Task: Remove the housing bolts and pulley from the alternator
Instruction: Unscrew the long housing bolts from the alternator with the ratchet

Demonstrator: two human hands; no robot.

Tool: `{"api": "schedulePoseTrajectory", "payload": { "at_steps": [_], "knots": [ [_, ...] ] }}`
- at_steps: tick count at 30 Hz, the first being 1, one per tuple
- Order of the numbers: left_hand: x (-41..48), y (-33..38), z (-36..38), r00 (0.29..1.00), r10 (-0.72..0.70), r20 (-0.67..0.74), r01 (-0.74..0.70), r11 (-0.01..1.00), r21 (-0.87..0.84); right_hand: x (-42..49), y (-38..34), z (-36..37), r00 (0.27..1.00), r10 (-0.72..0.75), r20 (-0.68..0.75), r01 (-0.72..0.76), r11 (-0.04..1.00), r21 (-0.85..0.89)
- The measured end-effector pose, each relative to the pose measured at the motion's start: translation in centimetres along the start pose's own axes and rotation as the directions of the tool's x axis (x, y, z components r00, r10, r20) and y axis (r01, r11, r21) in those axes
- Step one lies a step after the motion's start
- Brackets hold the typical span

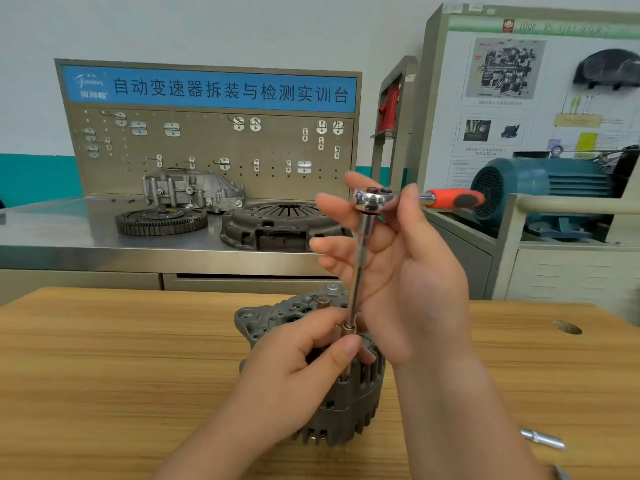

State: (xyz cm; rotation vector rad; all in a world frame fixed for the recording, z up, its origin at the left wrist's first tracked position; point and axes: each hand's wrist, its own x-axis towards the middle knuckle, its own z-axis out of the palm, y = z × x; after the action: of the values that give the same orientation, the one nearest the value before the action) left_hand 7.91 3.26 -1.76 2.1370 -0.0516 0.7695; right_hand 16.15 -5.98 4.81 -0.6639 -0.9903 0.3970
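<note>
A grey finned alternator [349, 403] stands on the wooden table [104, 358] at the centre. A chrome ratchet [372, 197] with an orange handle [453, 198] carries a long extension bar [360, 271] that runs down to a socket [348, 329] at the alternator's top. My left hand [304, 368] pinches the socket end between thumb and fingers. My right hand [398, 268] holds the ratchet head, thumb behind it and fingers spread loosely along the bar. The bolt under the socket is hidden.
A small chrome socket piece [542, 438] lies on the table at the right. Behind stands a steel bench [69, 233] with a flywheel [161, 220], a clutch cover [280, 225], a gearbox housing [192, 190] and a pegboard [207, 147]. A blue motor [543, 192] is at the far right.
</note>
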Motion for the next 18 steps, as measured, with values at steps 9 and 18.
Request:
{"api": "schedulePoseTrajectory", "payload": {
  "at_steps": [9,18],
  "knots": [
    [0.1,0.2,-0.1,0.998,-0.068,-0.012,0.067,0.998,-0.006,-0.1,-1.4,-0.9,0.966,-0.199,0.163,0.234,0.943,-0.237],
    [0.5,0.7,-0.2,0.998,-0.057,0.027,0.057,0.998,-0.009,0.9,-0.9,-0.5,0.999,0.031,-0.021,-0.031,0.999,-0.01]
  ]
}}
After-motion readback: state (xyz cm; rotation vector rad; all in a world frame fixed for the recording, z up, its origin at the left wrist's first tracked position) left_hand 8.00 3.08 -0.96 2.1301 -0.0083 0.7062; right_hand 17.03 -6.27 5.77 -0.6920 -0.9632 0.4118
